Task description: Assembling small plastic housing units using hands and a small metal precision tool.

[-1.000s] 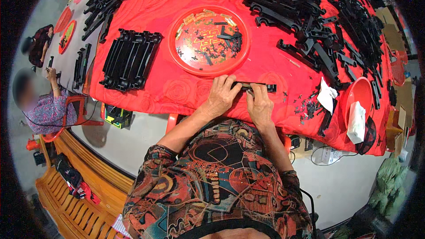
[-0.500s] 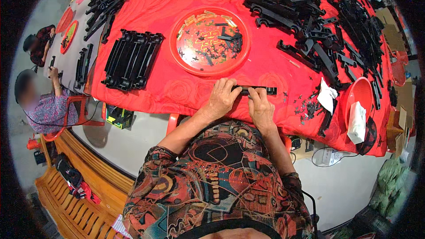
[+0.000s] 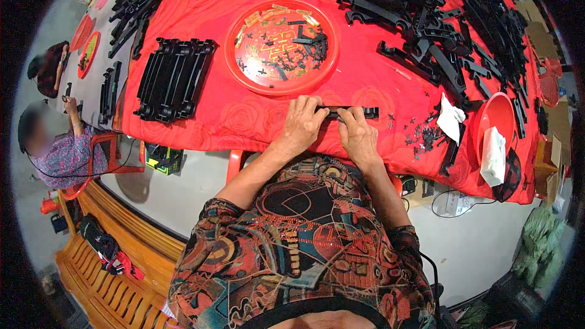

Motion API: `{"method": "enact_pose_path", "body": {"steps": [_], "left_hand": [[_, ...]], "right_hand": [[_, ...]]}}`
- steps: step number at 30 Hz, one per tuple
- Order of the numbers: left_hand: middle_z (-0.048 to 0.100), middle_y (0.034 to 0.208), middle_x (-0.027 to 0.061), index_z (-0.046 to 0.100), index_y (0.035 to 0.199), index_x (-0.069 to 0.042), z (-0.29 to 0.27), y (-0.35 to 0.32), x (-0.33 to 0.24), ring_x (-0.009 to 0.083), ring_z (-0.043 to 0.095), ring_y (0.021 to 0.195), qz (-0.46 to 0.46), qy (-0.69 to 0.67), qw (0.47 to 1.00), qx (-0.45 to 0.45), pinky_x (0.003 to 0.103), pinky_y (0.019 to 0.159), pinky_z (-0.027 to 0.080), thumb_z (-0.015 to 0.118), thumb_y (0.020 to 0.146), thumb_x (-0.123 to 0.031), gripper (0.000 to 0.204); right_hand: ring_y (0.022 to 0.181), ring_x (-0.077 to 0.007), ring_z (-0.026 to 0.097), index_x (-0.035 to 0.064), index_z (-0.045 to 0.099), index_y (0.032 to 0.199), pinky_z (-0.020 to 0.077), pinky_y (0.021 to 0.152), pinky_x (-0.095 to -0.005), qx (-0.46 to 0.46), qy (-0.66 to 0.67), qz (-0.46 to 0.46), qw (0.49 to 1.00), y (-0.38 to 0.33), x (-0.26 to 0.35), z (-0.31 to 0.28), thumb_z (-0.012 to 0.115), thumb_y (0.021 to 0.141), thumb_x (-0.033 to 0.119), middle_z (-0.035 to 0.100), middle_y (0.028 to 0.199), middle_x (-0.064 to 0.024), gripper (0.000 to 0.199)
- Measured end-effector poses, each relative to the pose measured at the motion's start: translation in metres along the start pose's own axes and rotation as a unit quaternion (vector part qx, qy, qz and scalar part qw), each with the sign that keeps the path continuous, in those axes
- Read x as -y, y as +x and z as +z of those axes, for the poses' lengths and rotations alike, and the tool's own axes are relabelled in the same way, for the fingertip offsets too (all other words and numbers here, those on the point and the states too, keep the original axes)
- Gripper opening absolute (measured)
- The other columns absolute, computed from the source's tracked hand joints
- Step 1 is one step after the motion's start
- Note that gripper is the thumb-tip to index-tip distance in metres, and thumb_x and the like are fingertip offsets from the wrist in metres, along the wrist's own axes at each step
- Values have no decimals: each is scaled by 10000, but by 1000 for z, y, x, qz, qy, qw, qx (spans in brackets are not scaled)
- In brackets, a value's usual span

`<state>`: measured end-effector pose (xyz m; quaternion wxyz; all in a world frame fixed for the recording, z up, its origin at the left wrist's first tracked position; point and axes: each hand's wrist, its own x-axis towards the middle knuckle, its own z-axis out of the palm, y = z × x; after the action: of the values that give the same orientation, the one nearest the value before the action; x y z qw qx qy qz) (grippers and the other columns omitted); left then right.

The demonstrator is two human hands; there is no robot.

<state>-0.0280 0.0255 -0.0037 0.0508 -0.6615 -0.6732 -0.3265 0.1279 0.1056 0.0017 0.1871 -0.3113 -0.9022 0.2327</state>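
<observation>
A long black plastic bar lies crosswise on the red tablecloth in front of me. My left hand is closed over its left end, which the fingers mostly hide. My right hand pinches the bar near its middle, thumb and fingertips pressed down on it. Just beyond the hands sits a round red tray with small black parts and brassy pieces inside. To the left, several similar black bars are lined up side by side. Small black clips are scattered to the right of my right hand.
Heaps of black plastic parts cover the far right of the table. A red basin, a white tissue pack and a crumpled tissue are at the right edge. At left, a person sits by another table.
The view has shifted slightly, so the table's contents sit a little higher and further left. Both hands keep their grip on the black bar, with little finger movement.
</observation>
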Motion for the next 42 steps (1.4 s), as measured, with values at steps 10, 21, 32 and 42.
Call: {"method": "enact_pose_path", "body": {"steps": [10,21,32,42], "left_hand": [[535,953,77,616,908,-79,-3,1,1,252,496,883,20,44,997,56,379,703,374,591,744,-89,166],[535,964,67,628,977,-99,-4,1,6,239,496,885,44,39,996,69,369,713,370,585,758,-96,224],[532,955,87,622,940,-80,-1,0,8,256,486,904,41,22,996,81,392,715,386,557,735,-84,215],[512,924,90,622,939,-82,-8,4,8,268,477,918,14,7,992,128,410,726,389,554,743,-91,207]], "right_hand": [[794,-282,587,-5,620,945,481,710,-359,-216,116,127,961,-2,-15,-40,597,796,17,588,877,-156,153],[770,-255,568,-9,619,897,464,708,-339,-233,101,189,948,-18,-32,-44,566,831,40,576,849,-140,97],[617,-108,547,3,555,943,478,564,-244,-119,350,120,921,18,0,-22,471,946,155,560,767,-52,174],[606,-139,579,5,552,909,481,553,-273,-67,285,74,953,25,0,-9,556,880,55,564,753,-89,59]]}}
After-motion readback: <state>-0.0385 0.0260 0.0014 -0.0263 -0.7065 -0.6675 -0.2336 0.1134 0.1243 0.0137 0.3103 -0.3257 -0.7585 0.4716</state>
